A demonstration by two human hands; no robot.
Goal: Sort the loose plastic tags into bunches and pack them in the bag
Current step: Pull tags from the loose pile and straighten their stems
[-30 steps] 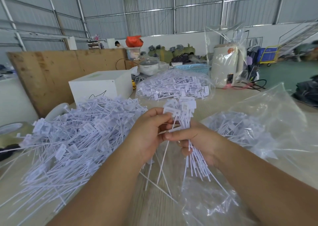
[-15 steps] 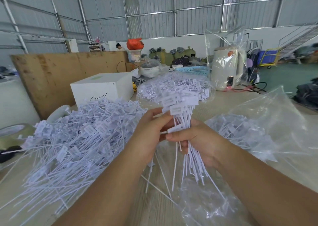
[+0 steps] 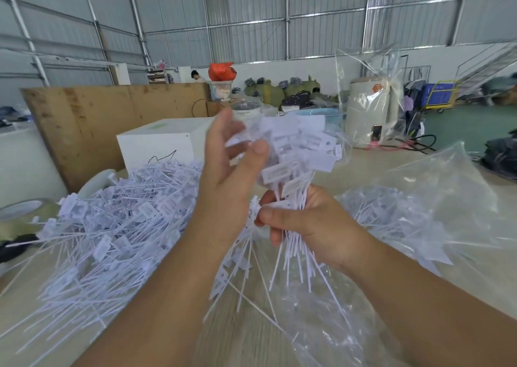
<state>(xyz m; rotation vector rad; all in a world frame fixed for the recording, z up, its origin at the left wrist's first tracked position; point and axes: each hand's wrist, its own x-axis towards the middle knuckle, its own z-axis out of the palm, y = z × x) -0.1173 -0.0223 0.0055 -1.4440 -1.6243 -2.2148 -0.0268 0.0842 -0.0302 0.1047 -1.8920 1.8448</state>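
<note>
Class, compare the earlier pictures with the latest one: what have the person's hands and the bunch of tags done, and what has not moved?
The right hand has lifted the bunch of tags higher, still gripping its stems. The left hand has let go of the stems and risen to the tag heads, fingers loosely spread against them. The loose pile and the clear bag on the table lie as before.

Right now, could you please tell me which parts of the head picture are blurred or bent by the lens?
Head view: the left hand and the flag ends of the white plastic tag bunch are motion-smeared; the right hand gripping its stems is sharper; the wide lens bows the grey metal wall beams; the clear plastic bag shows soft glare.
</note>
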